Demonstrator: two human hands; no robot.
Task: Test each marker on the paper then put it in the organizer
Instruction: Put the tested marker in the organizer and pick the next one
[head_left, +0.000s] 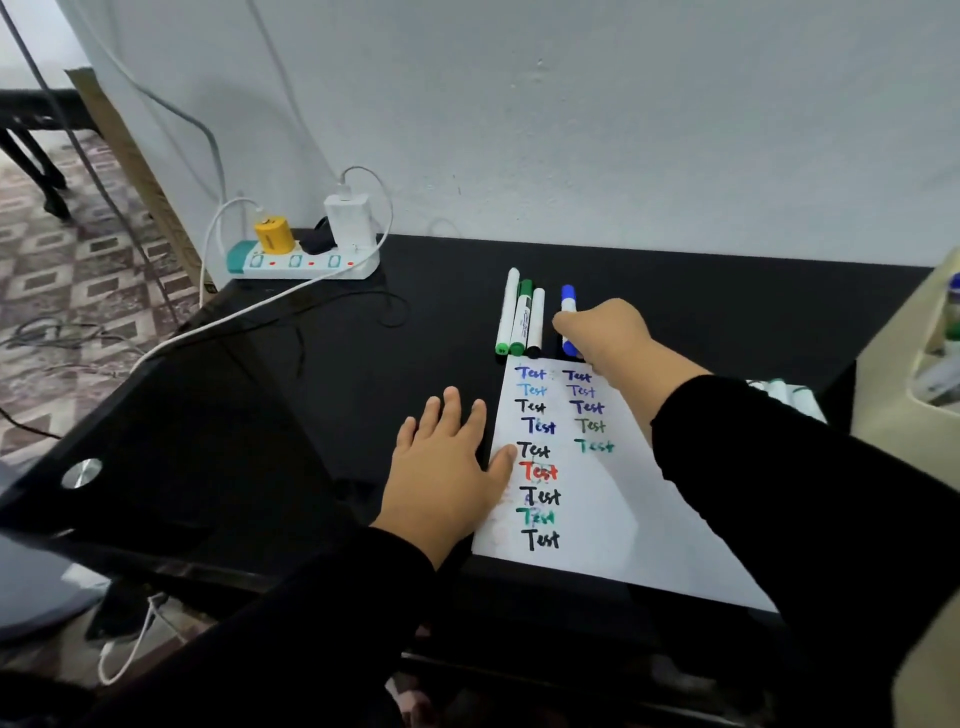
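Note:
A white paper (613, 499) lies on the black desk, covered with the word "Test" in several colours. Just beyond its far edge lie three markers side by side (519, 317), two with green caps and one with a black cap. A blue marker (568, 306) lies to their right. My right hand (608, 335) reaches over the paper and closes its fingers around the blue marker's lower part. My left hand (447, 467) rests flat with fingers spread, its thumb on the paper's left edge. The beige organizer (904, 384) stands at the far right with markers inside.
A white power strip (306, 262) with a yellow plug, a white charger and cables sits at the desk's back left. A white cable runs across the desk's left part. More white markers (789, 395) lie beside the organizer. The wall rises right behind the desk.

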